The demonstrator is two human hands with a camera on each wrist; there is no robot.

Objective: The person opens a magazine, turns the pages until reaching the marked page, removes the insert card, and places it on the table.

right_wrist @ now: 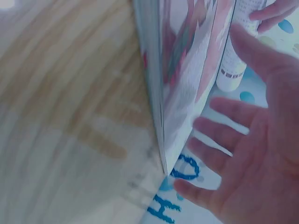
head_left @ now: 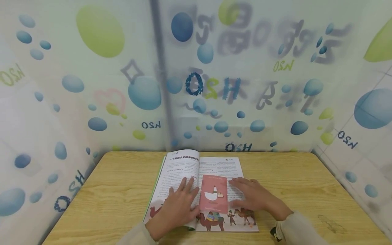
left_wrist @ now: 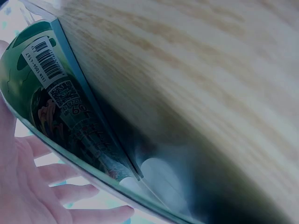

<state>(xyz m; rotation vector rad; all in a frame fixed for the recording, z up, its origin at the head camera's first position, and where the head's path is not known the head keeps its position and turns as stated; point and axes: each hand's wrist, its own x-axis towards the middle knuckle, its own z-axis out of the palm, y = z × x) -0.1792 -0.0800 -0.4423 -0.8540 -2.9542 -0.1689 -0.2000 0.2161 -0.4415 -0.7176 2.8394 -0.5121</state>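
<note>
An open magazine lies on the wooden table, with printed text on both pages and drawn camels along the lower part. On its right page rests a pink card with a white picture in the middle. My left hand rests on the left page, fingers spread, its thumb near the card's lower left corner. Beside the card's right edge, my right hand lies over the right page with straight fingers. In the left wrist view, the green back cover with a barcode curves up from the table.
The wooden table extends to both sides of the magazine. Behind it hangs a pale curtain printed with blue and green drops and H2O lettering, which also encloses the left and right sides.
</note>
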